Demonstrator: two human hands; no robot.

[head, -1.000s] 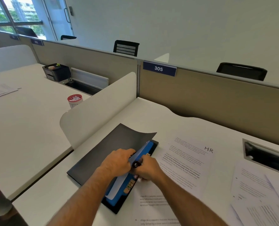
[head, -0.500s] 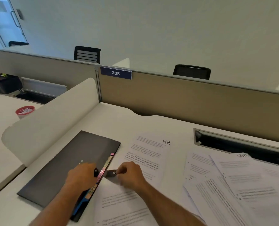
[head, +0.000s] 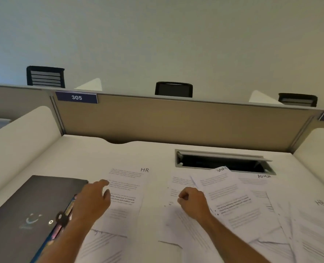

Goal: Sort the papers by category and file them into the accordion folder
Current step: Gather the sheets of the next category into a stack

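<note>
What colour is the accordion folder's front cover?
Dark grey, nearly black, on the accordion folder; coloured tabs peek along its right edge. Head view.

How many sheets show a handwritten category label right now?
4: HR sheet by the left hand, SPORTS sheet centre-right, ADMIN sheet behind it, second HR sheet far right. Overlapped sheets may hide more.

Single head-mounted, wide-angle view, taken from above the near edge of a white laminate desk [head: 138, 152] and facing forward and slightly down. The beige fabric partition panel [head: 176, 122] carrying a blue "305" number plate [head: 76, 97] crosses mid-frame; the pale wall fills the upper half. Both forearms enter from the bottom edge, close to the lens. Straight edges bow outward toward the frame margins.
</note>
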